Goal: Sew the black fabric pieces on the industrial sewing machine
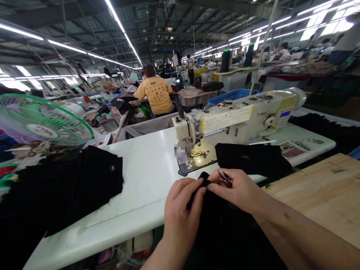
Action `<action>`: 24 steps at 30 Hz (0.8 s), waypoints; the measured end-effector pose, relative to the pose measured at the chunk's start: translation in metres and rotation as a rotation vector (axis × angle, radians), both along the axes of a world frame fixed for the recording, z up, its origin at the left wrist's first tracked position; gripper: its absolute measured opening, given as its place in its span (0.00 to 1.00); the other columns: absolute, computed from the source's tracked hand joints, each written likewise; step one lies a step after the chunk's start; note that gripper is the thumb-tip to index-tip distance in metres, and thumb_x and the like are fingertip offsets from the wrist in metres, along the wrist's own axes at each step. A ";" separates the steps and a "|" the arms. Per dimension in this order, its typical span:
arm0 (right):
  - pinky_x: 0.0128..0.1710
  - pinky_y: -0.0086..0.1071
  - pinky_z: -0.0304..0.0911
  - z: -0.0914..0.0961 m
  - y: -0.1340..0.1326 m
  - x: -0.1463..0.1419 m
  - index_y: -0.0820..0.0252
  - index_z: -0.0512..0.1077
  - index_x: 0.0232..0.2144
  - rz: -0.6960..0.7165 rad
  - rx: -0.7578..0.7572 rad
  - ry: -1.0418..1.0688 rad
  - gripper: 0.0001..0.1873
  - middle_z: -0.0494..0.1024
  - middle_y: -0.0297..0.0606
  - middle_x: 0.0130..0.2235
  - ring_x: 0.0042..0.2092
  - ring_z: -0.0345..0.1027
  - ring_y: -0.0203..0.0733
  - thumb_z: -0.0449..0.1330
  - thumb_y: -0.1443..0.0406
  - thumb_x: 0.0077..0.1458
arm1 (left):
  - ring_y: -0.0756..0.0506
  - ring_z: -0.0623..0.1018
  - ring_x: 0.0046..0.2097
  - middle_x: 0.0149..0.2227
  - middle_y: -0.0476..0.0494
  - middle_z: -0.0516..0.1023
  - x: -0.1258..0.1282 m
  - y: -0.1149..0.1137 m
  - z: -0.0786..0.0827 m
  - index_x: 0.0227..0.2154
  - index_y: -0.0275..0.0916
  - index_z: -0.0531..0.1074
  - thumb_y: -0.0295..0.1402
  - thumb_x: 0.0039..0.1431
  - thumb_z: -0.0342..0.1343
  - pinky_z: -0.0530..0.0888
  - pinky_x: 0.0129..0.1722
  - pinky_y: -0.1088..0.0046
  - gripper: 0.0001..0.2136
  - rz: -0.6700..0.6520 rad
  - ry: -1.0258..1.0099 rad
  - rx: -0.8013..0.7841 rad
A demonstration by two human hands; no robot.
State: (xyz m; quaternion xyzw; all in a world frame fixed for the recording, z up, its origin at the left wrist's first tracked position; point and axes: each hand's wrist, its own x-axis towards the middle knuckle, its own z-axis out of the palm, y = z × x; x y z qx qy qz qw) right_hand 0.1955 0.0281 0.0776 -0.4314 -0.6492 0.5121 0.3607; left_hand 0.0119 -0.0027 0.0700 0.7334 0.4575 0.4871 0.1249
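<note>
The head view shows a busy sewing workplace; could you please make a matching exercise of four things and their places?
Things:
1. Small pointed snips
2. Round green-rimmed fan
3. Blue plastic basket
4. Soft black cloth in front of the person

Places:
A. Beyond the cream-coloured sewing machine
B. Pinched by the left hand and right hand together
C. In the right hand alone
D. At the picture's left edge

Pairs: 1-C, 2-D, 3-A, 4-B

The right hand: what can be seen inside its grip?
The right hand holds a small pointed tool, probably snips, and pinches black cloth. The hand covers the tool's other end.
</note>
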 end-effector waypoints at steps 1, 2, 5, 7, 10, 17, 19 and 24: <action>0.29 0.29 0.55 0.001 -0.001 -0.001 0.60 0.74 0.32 0.006 0.015 -0.010 0.11 0.71 0.32 0.28 0.30 0.59 0.35 0.62 0.57 0.56 | 0.46 0.78 0.39 0.37 0.43 0.79 0.001 0.000 0.001 0.41 0.41 0.79 0.28 0.61 0.58 0.75 0.40 0.71 0.08 -0.001 -0.011 -0.004; 0.28 0.29 0.55 0.001 -0.002 -0.003 0.60 0.74 0.32 0.007 0.029 -0.023 0.11 0.71 0.32 0.28 0.29 0.59 0.35 0.61 0.57 0.57 | 0.46 0.79 0.39 0.37 0.44 0.79 0.002 0.000 0.001 0.40 0.41 0.79 0.29 0.60 0.59 0.75 0.39 0.71 0.07 -0.001 -0.022 -0.013; 0.28 0.29 0.55 0.003 -0.004 -0.006 0.60 0.75 0.32 0.004 0.062 -0.051 0.11 0.71 0.32 0.28 0.29 0.59 0.35 0.59 0.59 0.58 | 0.46 0.79 0.38 0.36 0.44 0.80 0.003 0.002 0.001 0.37 0.41 0.80 0.29 0.60 0.60 0.75 0.38 0.71 0.06 0.003 -0.048 -0.026; 0.29 0.29 0.55 0.005 -0.004 -0.007 0.60 0.75 0.32 0.010 0.087 -0.060 0.10 0.71 0.32 0.28 0.29 0.60 0.35 0.58 0.60 0.59 | 0.47 0.79 0.37 0.35 0.45 0.80 0.002 0.004 0.002 0.36 0.41 0.80 0.29 0.60 0.60 0.75 0.38 0.72 0.05 0.011 -0.058 -0.027; 0.30 0.29 0.56 0.009 -0.002 -0.006 0.60 0.75 0.33 0.066 0.140 -0.115 0.10 0.74 0.32 0.29 0.30 0.62 0.35 0.57 0.60 0.60 | 0.48 0.78 0.35 0.32 0.46 0.79 -0.001 0.005 0.007 0.31 0.40 0.79 0.28 0.59 0.60 0.73 0.36 0.73 0.04 0.011 -0.069 -0.065; 0.29 0.28 0.54 0.015 -0.003 -0.002 0.58 0.76 0.34 0.129 0.259 -0.244 0.05 0.74 0.30 0.28 0.28 0.60 0.33 0.61 0.64 0.58 | 0.49 0.76 0.33 0.29 0.48 0.77 -0.008 0.006 0.015 0.27 0.40 0.75 0.29 0.57 0.60 0.72 0.35 0.74 0.04 -0.068 -0.106 -0.184; 0.28 0.28 0.54 0.013 -0.004 -0.004 0.58 0.76 0.32 0.086 0.260 -0.220 0.04 0.73 0.30 0.28 0.28 0.60 0.33 0.61 0.64 0.57 | 0.48 0.77 0.34 0.30 0.48 0.78 -0.009 0.005 0.013 0.28 0.40 0.76 0.30 0.57 0.60 0.73 0.36 0.73 0.04 -0.054 -0.128 -0.203; 0.28 0.28 0.53 0.004 -0.003 -0.009 0.58 0.73 0.29 0.015 0.228 -0.198 0.07 0.69 0.29 0.27 0.28 0.58 0.34 0.64 0.61 0.56 | 0.47 0.77 0.34 0.32 0.46 0.79 -0.010 0.004 0.006 0.29 0.40 0.78 0.31 0.57 0.61 0.74 0.36 0.71 0.03 -0.023 -0.189 -0.250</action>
